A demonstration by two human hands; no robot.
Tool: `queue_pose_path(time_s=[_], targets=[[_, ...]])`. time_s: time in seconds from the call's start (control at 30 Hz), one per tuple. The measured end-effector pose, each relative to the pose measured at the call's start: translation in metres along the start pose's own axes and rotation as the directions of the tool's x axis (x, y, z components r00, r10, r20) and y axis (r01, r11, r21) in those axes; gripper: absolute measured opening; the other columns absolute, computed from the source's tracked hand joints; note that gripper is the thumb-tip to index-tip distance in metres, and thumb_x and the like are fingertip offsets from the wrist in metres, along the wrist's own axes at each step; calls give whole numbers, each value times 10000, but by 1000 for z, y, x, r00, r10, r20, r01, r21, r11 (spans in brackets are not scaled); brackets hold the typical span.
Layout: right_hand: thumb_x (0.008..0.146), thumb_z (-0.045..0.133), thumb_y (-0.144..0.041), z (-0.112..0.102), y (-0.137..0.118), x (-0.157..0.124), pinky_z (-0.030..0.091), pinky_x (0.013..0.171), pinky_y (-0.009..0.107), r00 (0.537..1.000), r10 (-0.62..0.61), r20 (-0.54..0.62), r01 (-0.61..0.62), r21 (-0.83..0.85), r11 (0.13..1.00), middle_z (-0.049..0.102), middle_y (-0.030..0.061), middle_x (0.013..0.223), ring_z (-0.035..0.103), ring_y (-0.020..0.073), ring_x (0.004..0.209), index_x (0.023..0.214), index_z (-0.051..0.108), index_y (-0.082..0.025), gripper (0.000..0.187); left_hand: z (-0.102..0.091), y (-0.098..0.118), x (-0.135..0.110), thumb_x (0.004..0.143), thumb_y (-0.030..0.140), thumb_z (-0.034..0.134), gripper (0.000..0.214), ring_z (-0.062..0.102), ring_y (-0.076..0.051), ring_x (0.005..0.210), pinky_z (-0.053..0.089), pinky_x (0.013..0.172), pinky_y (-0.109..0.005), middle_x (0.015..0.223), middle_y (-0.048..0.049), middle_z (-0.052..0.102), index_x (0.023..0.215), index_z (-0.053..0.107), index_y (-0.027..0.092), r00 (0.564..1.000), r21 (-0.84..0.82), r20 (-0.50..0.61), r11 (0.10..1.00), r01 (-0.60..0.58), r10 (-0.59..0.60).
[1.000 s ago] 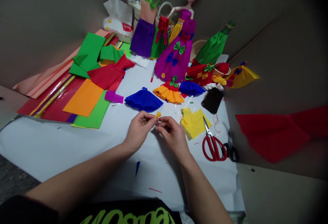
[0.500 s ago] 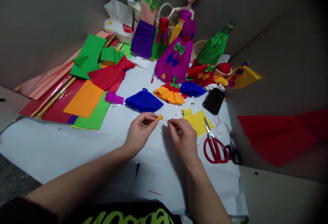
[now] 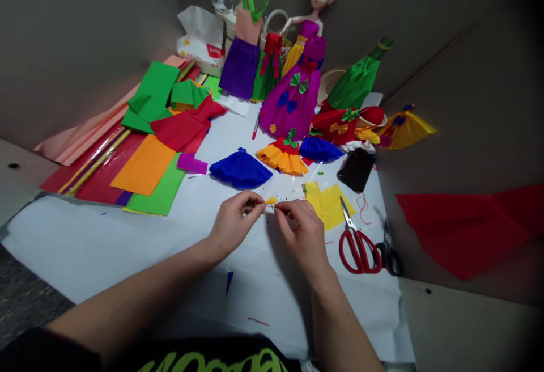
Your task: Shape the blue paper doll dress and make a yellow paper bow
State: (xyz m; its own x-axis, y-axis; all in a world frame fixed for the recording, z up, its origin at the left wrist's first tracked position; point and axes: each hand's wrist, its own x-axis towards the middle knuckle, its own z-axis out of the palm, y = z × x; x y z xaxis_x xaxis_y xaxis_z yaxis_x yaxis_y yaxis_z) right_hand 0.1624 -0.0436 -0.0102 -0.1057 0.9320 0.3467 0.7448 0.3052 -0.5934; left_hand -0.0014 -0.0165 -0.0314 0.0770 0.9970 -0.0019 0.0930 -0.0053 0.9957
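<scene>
My left hand (image 3: 233, 223) and my right hand (image 3: 300, 229) meet over the white sheet (image 3: 127, 247), fingers pinched together. Between the fingertips sits a small yellow-orange paper piece (image 3: 271, 200), held by the left hand; the right hand pinches at its other side, on something too thin to name. Just beyond lie a blue paper skirt (image 3: 240, 169) and a yellow paper scrap (image 3: 329, 204).
Red scissors (image 3: 356, 240) and black scissors (image 3: 387, 249) lie right of my hands, a black phone (image 3: 356, 169) behind them. Coloured paper sheets (image 3: 144, 162) spread at left. A doll (image 3: 317, 6) and several paper dresses (image 3: 295, 97) stand at the back. Red paper (image 3: 463, 224) lies far right.
My right hand drew away to the right from the left, then came back close to it. The yellow-orange piece stayed pinched in the left fingers.
</scene>
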Motion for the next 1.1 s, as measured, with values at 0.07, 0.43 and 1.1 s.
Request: queue_pose_path(time_s=[0.07,0.43,1.1], targets=[[958,536,-186,-1,0,0,449,762,366,999,-34,32,36,-54,998,668,52,818,556,219,805,899,632,-207,115,-1,-1,1,829,241,686,34,648,-169,728,505,711,-279,801,-16,710,813,685,211,998,114,4,991,-65,65],[970,529,-140,-6,6,-1,456,759,385,982,-161,96,175,-172,969,619,93,957,512,251,895,1019,640,-191,132,-4,-8,0,938,162,551,106,662,-182,866,510,818,-304,910,-30,718,911,648,194,937,463,259,821,-334,235],[922,591,-162,0,21,5,454,744,348,998,57,29,-62,262,963,670,20,841,591,197,830,885,662,-233,107,-4,5,1,876,191,607,89,639,-165,804,484,786,-287,835,-16,706,818,674,194,970,151,191,972,-179,150]])
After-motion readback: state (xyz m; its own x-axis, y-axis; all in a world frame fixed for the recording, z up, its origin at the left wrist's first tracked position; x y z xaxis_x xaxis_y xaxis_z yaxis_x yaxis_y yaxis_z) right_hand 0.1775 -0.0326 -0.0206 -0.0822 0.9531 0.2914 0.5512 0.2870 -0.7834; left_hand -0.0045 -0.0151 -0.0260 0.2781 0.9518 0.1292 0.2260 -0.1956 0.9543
